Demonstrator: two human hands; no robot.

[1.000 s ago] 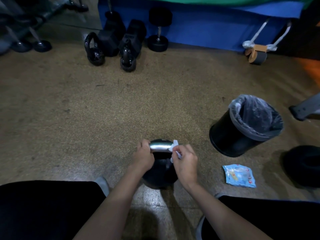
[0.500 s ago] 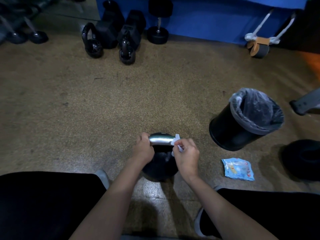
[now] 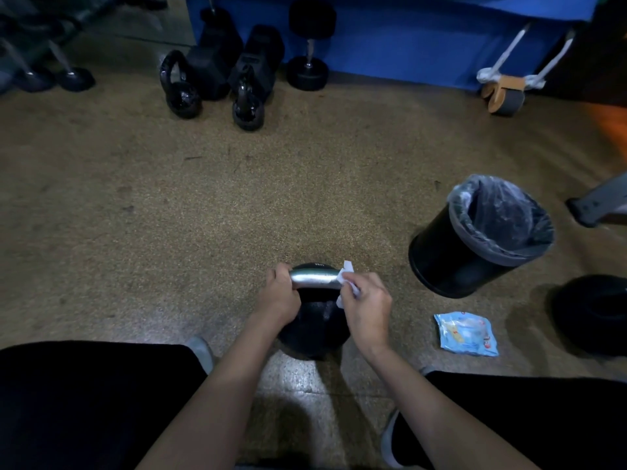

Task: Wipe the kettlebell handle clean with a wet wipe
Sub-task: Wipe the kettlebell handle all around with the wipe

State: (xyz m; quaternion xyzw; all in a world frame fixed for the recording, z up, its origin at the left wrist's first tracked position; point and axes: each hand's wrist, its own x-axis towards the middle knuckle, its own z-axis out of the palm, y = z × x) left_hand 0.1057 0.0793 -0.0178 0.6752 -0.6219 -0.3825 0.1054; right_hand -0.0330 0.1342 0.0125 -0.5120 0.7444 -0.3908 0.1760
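Head view. The kettlebell (image 3: pixel 314 329) stands on the floor between the knees. Left hand (image 3: pixel 279 298) is closed round the left end of its steel handle (image 3: pixel 315 279), steadying it; right hand (image 3: pixel 368 308) pinches the wet wipe (image 3: pixel 346 276) against the handle's right end. The bell is likely heavy and stable, the handle smooth and slippery when damp, the wipe limp. Right of the right hand lie the wipe packet (image 3: pixel 466 334) and a lined bin (image 3: pixel 475 237); nothing obstructs.

Gym: kettlebells (image 3: pixel 210 91), dumbbell (image 3: pixel 308 45), rubber floor (image 3: pixel 237 198).
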